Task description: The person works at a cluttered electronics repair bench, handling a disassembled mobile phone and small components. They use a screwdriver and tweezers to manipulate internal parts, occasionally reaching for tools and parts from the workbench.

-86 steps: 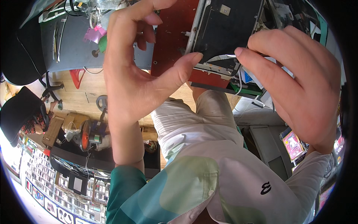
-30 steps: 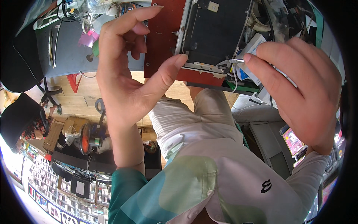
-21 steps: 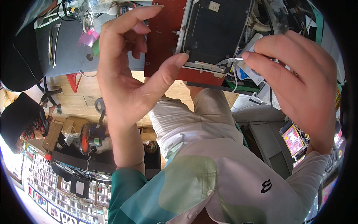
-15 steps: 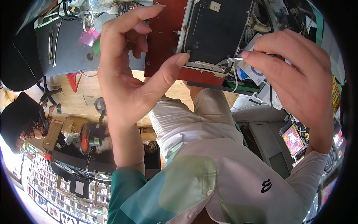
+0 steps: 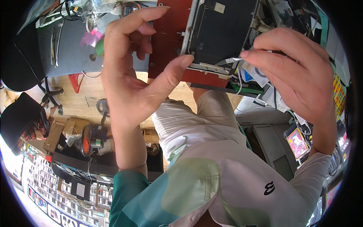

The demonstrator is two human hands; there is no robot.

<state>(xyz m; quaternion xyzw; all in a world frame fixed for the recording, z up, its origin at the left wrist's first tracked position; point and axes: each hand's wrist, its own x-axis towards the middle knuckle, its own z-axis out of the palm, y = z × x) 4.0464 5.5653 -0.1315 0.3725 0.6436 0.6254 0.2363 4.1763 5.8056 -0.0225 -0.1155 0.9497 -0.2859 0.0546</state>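
A flat device [image 5: 223, 34] with a black panel in a pale metal frame lies on a red-brown board [image 5: 166, 41]. My left hand [image 5: 132, 72] is open over the board's left side. Its fingers are bent and apart from the thumb, with nothing between them. The thumb tip overlaps the device's lower left corner; I cannot tell whether it touches. At the lower right corner, my right hand [image 5: 298, 68] pinches a thin silver metal tool with a ridged neck [image 5: 231, 60]. Its slender curved tip points left, at the frame's lower edge.
A white cable [image 5: 239, 81] hangs beside the board's right corner. Papers and small parts crowd the bench under my right hand. On the grey table [image 5: 75, 45] at left lie thin metal tools [image 5: 56, 45] and a pink piece [image 5: 92, 38]. A fan [image 5: 86, 140] stands behind, and a person [image 5: 34, 130] sits far left.
My right hand has shifted slightly left with the tool, bringing its tip further in along the device's lower edge. My left hand, the board and the device sit slightly further right in the picture.
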